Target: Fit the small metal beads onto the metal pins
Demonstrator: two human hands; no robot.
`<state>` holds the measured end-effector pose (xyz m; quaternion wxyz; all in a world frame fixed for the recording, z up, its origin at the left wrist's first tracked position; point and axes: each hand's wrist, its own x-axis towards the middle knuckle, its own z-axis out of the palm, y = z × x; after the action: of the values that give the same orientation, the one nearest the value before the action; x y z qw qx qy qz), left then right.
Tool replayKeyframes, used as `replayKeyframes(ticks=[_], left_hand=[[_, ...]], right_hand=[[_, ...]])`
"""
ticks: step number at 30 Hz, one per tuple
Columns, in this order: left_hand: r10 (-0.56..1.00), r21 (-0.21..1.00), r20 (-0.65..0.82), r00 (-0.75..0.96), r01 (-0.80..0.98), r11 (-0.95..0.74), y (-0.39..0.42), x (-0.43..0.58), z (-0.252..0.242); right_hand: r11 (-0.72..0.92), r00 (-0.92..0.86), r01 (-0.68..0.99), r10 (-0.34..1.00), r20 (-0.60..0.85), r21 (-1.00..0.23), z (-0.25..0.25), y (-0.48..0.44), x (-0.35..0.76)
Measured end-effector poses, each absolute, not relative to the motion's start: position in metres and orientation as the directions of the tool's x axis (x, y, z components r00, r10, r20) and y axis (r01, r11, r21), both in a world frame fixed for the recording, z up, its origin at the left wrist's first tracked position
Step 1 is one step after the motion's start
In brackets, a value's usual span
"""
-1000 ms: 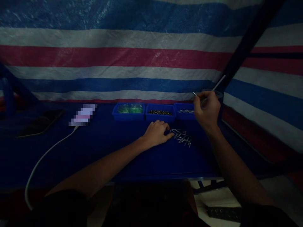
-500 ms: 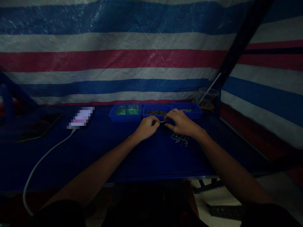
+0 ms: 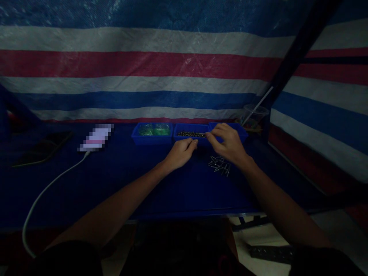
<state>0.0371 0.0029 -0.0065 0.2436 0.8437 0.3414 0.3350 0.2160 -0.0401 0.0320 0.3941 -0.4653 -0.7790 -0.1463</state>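
Note:
My left hand [image 3: 183, 152] is closed in a pinch just in front of the middle blue bin; anything between its fingers is too dark and small to make out. Reaching over that bin's right front rim, my right hand [image 3: 227, 141] pinches a thin metal pin [image 3: 202, 133], which points left across the bin. Many small, dark, shiny metal pieces [image 3: 188, 133] fill the bottom of the middle bin [image 3: 191, 127]. A loose pile of thin metal pins [image 3: 220, 165] lies on the blue table [image 3: 184, 188] below my right hand.
The left blue bin [image 3: 152, 141] contains green items in clear plastic. My right hand partly covers the right bin [image 3: 244, 132]. Behind it stands a clear tub [image 3: 255, 112] with a white stick. A phone [image 3: 97, 136] on a white cable and a dark flat device [image 3: 43, 147] lie left.
My right hand has moved away from my left, up to the middle bin, carrying the pin. The left hand stays closed in nearly the same place. The view has tilted slightly.

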Motion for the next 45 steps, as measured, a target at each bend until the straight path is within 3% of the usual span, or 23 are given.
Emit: replayKeyframes(ticks=[3,6,8,12,14,18,22,25,32,36,40,43,45], left_hand=[[0.663,0.495,0.381,0.644,0.464,-0.735,-0.008,0.044,-0.014],[0.611,0.359,0.347,0.711,0.501,-0.787,-0.019,0.056,-0.021],[0.589,0.293,0.323,0.741,0.514,-0.806,-0.024,0.062,-0.024],[0.573,0.217,0.308,0.759,0.531,-0.819,-0.026,0.062,-0.024],[0.577,0.214,0.314,0.754,0.536,-0.817,-0.022,0.057,-0.021],[0.609,0.263,0.35,0.712,0.549,-0.793,-0.008,0.042,-0.013],[0.69,0.385,0.39,0.61,0.573,-0.724,0.008,0.032,-0.006],[0.756,0.498,0.378,0.535,0.571,-0.653,0.014,0.029,-0.003],[0.779,0.642,0.379,0.499,0.464,-0.61,0.009,0.031,0.0],[0.751,0.637,0.39,0.533,0.433,-0.638,0.006,0.033,-0.002],[0.705,0.554,0.36,0.611,0.469,-0.688,0.001,0.033,-0.007],[0.654,0.425,0.338,0.677,0.51,-0.748,0.0,0.036,-0.01],[0.613,0.304,0.325,0.72,0.534,-0.789,0.002,0.042,-0.011]], right_hand=[[0.459,-0.009,0.866,0.415,0.91,-0.2,0.043,-0.042,0.231],[0.274,0.168,0.927,0.306,0.937,-0.255,0.048,-0.038,0.257],[0.119,0.208,0.955,0.389,0.897,-0.273,0.043,-0.03,0.275],[-0.107,0.24,0.967,0.68,0.693,-0.23,0.025,-0.014,0.293],[-0.075,0.212,0.97,0.734,0.645,-0.233,0.021,-0.012,0.288],[0.264,-0.037,0.923,0.785,0.618,-0.279,0.023,-0.022,0.252],[0.491,-0.335,0.837,0.809,0.482,-0.241,0.02,-0.033,0.217],[0.543,-0.419,0.812,0.798,0.432,-0.215,0.016,-0.036,0.206],[0.467,-0.331,0.868,0.797,0.504,-0.168,0.017,-0.034,0.209],[0.456,-0.278,0.863,0.786,0.552,-0.216,0.023,-0.035,0.214],[0.481,-0.193,0.848,0.672,0.715,-0.223,0.038,-0.035,0.235],[0.272,0.011,0.939,0.591,0.807,-0.212,0.043,-0.024,0.265],[0.096,0.089,0.978,0.615,0.783,-0.187,0.037,-0.013,0.284]])
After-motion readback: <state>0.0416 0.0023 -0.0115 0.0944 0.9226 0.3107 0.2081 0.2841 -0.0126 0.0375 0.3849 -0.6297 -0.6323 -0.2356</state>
